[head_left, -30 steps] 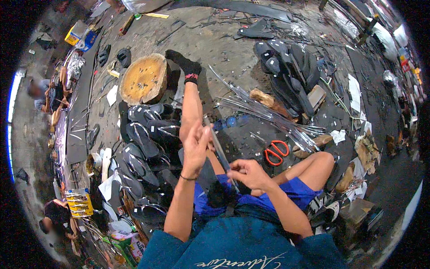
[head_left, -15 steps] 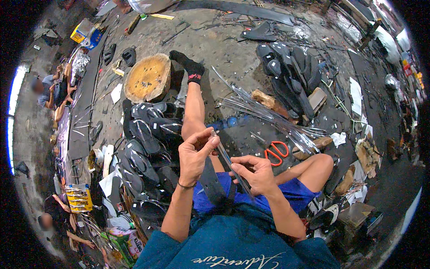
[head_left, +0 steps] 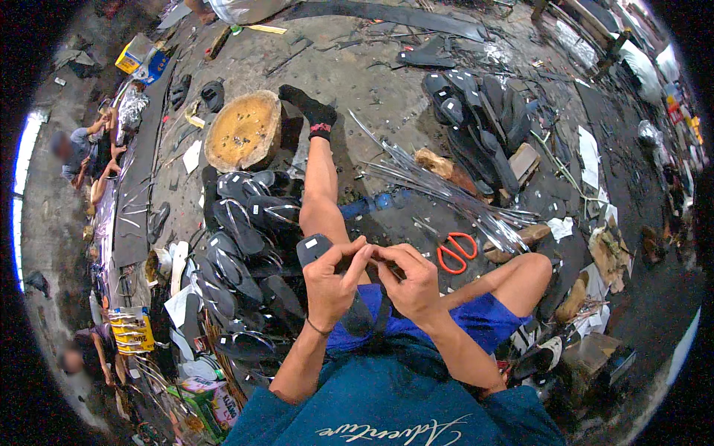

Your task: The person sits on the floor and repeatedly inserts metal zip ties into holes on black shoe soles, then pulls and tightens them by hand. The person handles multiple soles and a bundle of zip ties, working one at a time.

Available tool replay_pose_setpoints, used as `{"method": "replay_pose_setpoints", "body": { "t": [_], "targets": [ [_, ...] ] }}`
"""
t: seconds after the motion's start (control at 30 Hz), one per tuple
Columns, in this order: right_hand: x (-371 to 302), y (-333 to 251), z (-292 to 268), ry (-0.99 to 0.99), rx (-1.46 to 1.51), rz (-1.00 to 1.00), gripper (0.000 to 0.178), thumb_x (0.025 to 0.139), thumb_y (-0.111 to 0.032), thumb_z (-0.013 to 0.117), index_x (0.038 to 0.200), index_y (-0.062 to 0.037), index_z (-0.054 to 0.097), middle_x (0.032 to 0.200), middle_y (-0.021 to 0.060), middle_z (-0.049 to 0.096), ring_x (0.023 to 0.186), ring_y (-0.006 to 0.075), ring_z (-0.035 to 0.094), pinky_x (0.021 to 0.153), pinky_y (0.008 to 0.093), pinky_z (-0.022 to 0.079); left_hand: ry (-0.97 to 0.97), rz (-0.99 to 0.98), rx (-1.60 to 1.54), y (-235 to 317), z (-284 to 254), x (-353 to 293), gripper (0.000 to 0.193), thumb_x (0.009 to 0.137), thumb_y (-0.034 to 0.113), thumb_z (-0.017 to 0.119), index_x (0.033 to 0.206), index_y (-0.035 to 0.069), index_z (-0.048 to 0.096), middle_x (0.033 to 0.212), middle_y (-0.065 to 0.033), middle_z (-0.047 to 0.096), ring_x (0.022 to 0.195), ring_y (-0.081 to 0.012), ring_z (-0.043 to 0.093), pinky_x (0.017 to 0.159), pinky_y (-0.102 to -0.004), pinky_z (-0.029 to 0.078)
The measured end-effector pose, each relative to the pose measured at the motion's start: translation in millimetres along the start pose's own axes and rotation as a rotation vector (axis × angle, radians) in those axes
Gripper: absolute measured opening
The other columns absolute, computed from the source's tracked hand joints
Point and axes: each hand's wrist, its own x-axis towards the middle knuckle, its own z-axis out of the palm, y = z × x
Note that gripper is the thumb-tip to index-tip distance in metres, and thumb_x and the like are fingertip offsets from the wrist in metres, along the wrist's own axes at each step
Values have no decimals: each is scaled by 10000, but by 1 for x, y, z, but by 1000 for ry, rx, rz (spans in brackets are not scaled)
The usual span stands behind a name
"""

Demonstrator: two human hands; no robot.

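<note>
My left hand (head_left: 332, 284) and my right hand (head_left: 410, 281) meet fingertip to fingertip above my lap. Both are closed in a pinch; whatever lies between the fingers is hidden or too small to make out. A dark sandal sole (head_left: 311, 248) with a white label pokes out behind my left hand, its lower part over the blue shorts (head_left: 476, 320). Red-handled scissors (head_left: 457, 253) lie on the floor, right of my right hand. Beyond them spreads a bundle of shiny thin strips (head_left: 446, 189).
Dark sandals (head_left: 230, 215) are heaped left of my leg, and more soles (head_left: 476, 126) lie at the far right. A round wooden block (head_left: 244, 130) stands by my foot. Two people sit at the left, one far (head_left: 80, 149), one nearer (head_left: 93, 357). Scraps litter the floor.
The shiny strip seen between my hands no longer shows. My right hand has moved up and left to meet the left fingertips. A labelled sole end now shows behind my left hand.
</note>
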Motion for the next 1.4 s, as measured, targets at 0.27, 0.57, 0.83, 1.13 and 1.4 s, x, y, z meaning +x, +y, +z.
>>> {"method": "replay_pose_setpoints", "body": {
  "t": [0.27,0.57,0.83,1.13,1.4],
  "targets": [
    [-8,8,2,-104,476,391,151,894,-94,720,1017,-10,696,920,75,724,819,91,662,730,243,528,131,-51,570,-80,-41,-7,804,839,244,768,1452,-48,338,1380,-260,478,1266,-380,497,1041,-422,422],
    [3,-17,1,-253,152,257,203,867,-228,736,936,-38,725,887,110,723,775,209,700,708,337,533,29,-120,-63,-24,-28,-38,467,821,63,743,1244,-18,563,1077,-84,682,977,-146,637,870,-295,518],
    [-1,-28,-15,-257,-118,188,211,853,-263,722,879,-54,706,832,133,692,706,309,677,636,406,525,-68,-34,-72,-10,-24,-43,349,781,-4,732,1106,28,610,991,-23,667,924,-106,613,826,-267,508],
    [-9,-15,3,-191,-1,336,279,798,-277,740,844,-15,658,786,194,671,718,377,673,648,437,525,-14,1,-73,-19,-14,-55,291,787,-25,705,1052,34,601,1008,-20,644,942,-103,599,847,-257,487],
    [-29,-4,-1,-251,7,231,178,869,-170,674,953,-13,681,859,196,682,824,392,669,754,455,525,-88,-85,-69,-29,-19,-56,268,817,-69,666,1074,-8,622,1114,-108,622,1022,-189,636,848,-293,536]
  ]
}}
